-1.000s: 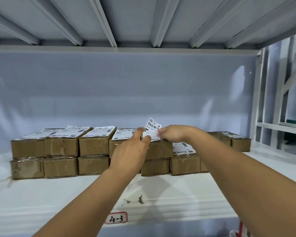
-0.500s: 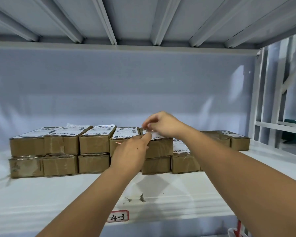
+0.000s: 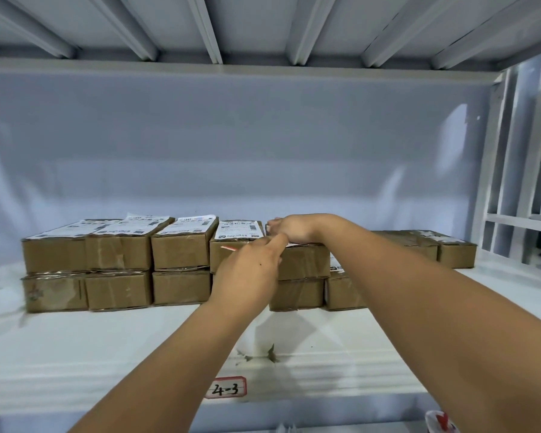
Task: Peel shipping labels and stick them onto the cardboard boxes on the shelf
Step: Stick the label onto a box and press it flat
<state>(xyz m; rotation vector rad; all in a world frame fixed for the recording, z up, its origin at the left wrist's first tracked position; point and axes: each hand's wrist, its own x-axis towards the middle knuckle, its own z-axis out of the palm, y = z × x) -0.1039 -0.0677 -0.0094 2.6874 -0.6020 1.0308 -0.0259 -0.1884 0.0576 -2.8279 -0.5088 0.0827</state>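
1. The cardboard boxes stand two high near the back of the shelf. A broad bare strip runs from them to the front edge, where a tag reads "4-3".
2. The ribbed upper shelf leaves tall room above the stack.
3. The right hand lies flat, palm down, on the fifth top box, pressing the shipping label — only a white sliver shows at the box's front edge.
4. The left hand sets a straight index finger on that edge; its other fingers are hidden, so I cannot tell whether it grips anything.
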